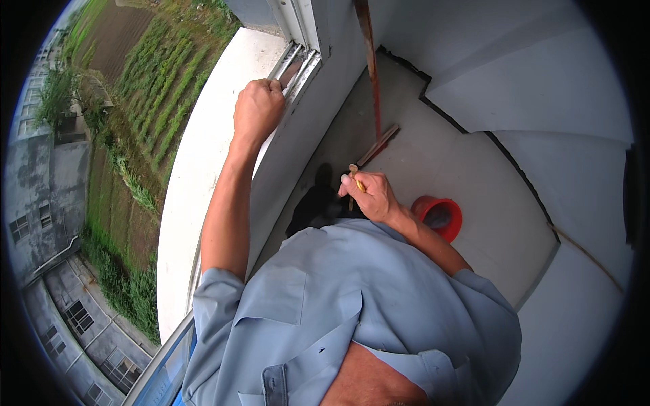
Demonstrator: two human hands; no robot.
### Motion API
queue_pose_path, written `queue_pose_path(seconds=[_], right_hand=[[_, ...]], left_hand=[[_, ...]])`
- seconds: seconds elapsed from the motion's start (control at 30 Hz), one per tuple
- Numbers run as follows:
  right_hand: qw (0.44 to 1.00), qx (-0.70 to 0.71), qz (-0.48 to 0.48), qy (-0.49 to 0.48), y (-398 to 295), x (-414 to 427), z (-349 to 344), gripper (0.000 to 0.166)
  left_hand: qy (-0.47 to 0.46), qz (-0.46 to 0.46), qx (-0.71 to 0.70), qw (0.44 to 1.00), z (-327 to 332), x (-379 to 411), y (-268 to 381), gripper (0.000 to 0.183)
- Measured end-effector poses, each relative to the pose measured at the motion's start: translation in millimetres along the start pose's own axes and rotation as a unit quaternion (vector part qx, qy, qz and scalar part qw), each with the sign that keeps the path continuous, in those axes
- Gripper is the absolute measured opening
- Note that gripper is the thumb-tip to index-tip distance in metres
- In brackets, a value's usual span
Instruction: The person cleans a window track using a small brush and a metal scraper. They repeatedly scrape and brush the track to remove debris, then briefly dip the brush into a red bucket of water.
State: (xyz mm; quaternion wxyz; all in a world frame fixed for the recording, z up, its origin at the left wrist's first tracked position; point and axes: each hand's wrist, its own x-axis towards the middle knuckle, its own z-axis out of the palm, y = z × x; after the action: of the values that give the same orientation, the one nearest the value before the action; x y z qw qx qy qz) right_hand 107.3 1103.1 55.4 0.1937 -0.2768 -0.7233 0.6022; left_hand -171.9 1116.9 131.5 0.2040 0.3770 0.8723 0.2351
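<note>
My left hand [259,109] is curled over the track [307,63] of an open sliding window, knuckles up. Its fingertips are hidden in the channel, so I cannot tell whether they hold anything. Just ahead of them, a flat brownish strip [291,74] lies in the track. In front of my waist, my right hand [375,195] grips a small slender tool [353,168] with a yellowish part between the fingers. The tool's upper end pokes out above the thumb and its lower end below the fist; its exact kind is unclear.
A red plastic bucket [455,219] stands on the floor by my right forearm. A reddish-brown pole [373,76] slants down to a wooden bar [380,144] on the floor. Outside the white ledge [203,157] is a drop to garden plots. A thin stick [584,255] lies at right.
</note>
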Motion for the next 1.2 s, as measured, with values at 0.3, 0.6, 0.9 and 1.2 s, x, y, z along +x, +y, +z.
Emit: queue_pose_path(seconds=[0.3,0.6,0.9,1.2], right_hand=[[0.999,0.005,-0.015,0.029,-18,25,17,0.038],[0.999,-0.023,-0.013,0.033,-27,29,25,0.038],[0.999,-0.033,0.019,0.008,-25,23,37,0.04],[0.999,-0.029,0.013,0.017,-33,25,35,0.04]], left_hand=[[-0.009,0.026,-0.022,0.999,13,23,13,0.04],[-0.001,0.05,-0.039,0.998,17,19,4,0.041],[0.002,0.052,-0.062,0.997,13,11,0,0.042],[0.005,0.054,-0.04,0.998,13,13,6,0.041]])
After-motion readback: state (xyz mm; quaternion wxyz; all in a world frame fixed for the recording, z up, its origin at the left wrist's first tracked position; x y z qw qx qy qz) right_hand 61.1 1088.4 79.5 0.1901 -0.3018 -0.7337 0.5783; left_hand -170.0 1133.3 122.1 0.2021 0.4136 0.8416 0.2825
